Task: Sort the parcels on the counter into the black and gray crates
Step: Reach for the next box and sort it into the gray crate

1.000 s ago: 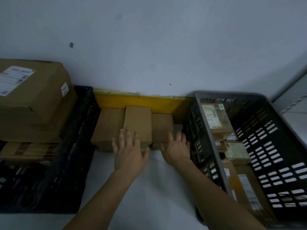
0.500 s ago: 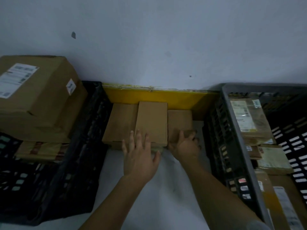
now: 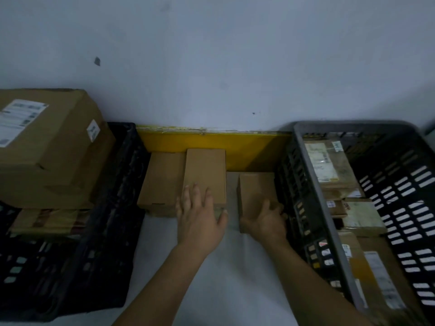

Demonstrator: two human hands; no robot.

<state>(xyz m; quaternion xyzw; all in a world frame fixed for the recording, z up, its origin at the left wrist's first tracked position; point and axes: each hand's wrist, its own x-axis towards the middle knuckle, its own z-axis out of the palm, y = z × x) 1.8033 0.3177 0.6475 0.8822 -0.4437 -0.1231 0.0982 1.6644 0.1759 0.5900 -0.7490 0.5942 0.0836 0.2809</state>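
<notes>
Plain brown parcels lie on the white counter (image 3: pixel 211 267) between two crates. My left hand (image 3: pixel 200 220) rests flat, fingers straight, on the near end of the narrow top parcel (image 3: pixel 204 172), which lies on a wider flat parcel (image 3: pixel 162 182). My right hand (image 3: pixel 266 222) grips the near end of a small brown parcel (image 3: pixel 255 191), tilted up beside the gray crate (image 3: pixel 315 208). The black crate (image 3: pixel 106 231) stands at the left.
A large labelled carton (image 3: pixel 47 147) tops the stack in the black crate. Several labelled parcels (image 3: pixel 329 168) lie in the gray crate. A yellow board (image 3: pixel 211 142) runs along the wall behind the parcels.
My right hand has closed round the small parcel and lifted its near end, shifting it toward the gray crate. My left hand stays on the top parcel. The view has moved closer.
</notes>
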